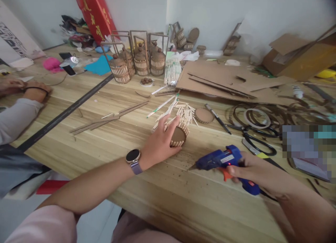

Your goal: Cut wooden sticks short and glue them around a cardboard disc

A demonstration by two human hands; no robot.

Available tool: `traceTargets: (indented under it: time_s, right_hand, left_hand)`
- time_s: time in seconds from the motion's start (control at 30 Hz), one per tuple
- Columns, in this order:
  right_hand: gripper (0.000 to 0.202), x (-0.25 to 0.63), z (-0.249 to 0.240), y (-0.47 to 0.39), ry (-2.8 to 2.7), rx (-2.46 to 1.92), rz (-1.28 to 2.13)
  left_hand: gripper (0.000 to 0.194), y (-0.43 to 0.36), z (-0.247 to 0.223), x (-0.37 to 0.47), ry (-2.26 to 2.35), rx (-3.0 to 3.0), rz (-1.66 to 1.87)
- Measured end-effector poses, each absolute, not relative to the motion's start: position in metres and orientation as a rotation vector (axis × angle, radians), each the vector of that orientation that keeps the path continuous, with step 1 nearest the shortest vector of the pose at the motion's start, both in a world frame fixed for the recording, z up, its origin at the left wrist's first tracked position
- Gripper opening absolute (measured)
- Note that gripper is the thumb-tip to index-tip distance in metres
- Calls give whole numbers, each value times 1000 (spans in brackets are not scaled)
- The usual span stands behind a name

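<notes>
My left hand (160, 145) has its fingers spread around the left side of a small round cardboard base (179, 135). Short wooden sticks stand along the rim of that base. The thumb is by its near edge, and the index finger reaches across its far left side; whether they press on it I cannot tell. My right hand (246, 169) grips a blue hot glue gun (220, 159) with a thumb near its orange trigger. The nozzle points left, low over the table and apart from the base. Behind the base lies a pile of short wooden sticks (186, 112).
A cardboard ring (204, 115), a black pen (219, 120), scissors (258, 141) and a tape roll (256, 118) lie to the right. Finished lantern-like baskets (141, 63) stand at the back, near cardboard sheets (210, 75). Another person's hand (35, 91) rests at far left.
</notes>
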State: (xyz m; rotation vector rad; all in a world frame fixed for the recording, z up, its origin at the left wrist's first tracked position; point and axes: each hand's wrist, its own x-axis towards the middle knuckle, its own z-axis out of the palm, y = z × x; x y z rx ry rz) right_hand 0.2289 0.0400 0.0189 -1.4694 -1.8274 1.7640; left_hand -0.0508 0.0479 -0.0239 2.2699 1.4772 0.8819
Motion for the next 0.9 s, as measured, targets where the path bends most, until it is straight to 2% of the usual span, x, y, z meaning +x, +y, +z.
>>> traceTargets:
  time_s: [0.1,0.2,0.4,0.57,0.7,0.9]
  right_hand:
    - [52,220,24,42,-1846,-1437,1952]
    - [52,212,27,47,-2083,-1440,1833]
    - [44,210,32,79,-2585,-1760,714]
    - [21,183,18,124,-2641,-1390,170]
    - [15,149,6,148,-2728,-1308,101]
    - [19,127,10,154,-2821,-1284,77]
  left_hand:
    - [103,48,-24,-51,1480,2279,881]
    - [102,48,-24,-51,1479,2289,881]
    - [103,48,-25,-51,1464,2280,893]
    - [104,48,-25,-52,1458,2273,885]
    - [106,48,-25,-52,1456,2271,878]
    - [103,48,-25,-52,1441,2290,883]
